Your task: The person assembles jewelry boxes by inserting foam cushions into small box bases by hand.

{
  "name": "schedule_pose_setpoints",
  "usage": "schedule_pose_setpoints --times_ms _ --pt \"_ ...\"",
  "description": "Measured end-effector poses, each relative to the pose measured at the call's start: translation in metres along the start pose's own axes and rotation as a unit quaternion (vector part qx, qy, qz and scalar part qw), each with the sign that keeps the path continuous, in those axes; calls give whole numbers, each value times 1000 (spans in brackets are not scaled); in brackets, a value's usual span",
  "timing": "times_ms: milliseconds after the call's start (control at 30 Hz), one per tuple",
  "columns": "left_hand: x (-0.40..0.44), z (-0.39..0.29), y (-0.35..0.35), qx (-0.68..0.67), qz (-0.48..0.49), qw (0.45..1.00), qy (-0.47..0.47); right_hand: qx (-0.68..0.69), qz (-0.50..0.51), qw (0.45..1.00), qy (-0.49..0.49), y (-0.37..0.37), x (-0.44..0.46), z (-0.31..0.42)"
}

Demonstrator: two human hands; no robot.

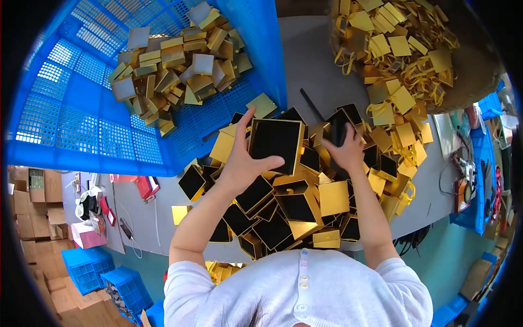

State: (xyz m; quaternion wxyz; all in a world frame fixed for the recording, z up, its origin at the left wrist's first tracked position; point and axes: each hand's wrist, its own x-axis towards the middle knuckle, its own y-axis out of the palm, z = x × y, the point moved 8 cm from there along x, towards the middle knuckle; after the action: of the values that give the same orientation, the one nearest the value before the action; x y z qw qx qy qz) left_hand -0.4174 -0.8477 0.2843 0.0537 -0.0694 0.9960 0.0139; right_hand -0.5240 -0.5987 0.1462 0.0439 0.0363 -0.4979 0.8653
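My left hand (243, 163) grips a small square gold box (276, 146) with a black lining, its thumb and fingers on opposite sides. The box's dark inside faces up toward me. To its right, my right hand (347, 151) is closed on a dark black piece (338, 131), slightly blurred, whose exact kind I cannot make out. Beneath and around both hands lies a heap of gold boxes with black insides (297, 207), some tilted or overlapping. A gold lid-like square (334, 198) lies among them.
A blue perforated crate (136, 155) at upper left holds many gold boxes (180, 65). At upper right are gold pieces with yellow ribbon loops (400, 46). A black stick (311, 103) lies on the grey table (313, 49). More blue crates (128, 291) and cardboard boxes (35, 218) stand beyond.
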Motion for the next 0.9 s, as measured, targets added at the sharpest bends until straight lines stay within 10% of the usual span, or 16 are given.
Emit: schedule_pose_setpoints --times_ms 67,333,400,633,900 --pt "1 -1 4 85 25 996 15 -55 186 978 73 24 -12 -19" --pt "13 1 -1 361 42 922 131 252 139 957 39 -19 -24 -54" --pt "27 17 15 54 65 996 -17 254 67 965 15 -55 -28 -33" --pt "69 42 136 -62 147 979 -123 95 -16 939 -331 -107 -55 49" --pt "135 95 140 -185 79 964 -174 151 -82 980 -102 -113 -13 -66"
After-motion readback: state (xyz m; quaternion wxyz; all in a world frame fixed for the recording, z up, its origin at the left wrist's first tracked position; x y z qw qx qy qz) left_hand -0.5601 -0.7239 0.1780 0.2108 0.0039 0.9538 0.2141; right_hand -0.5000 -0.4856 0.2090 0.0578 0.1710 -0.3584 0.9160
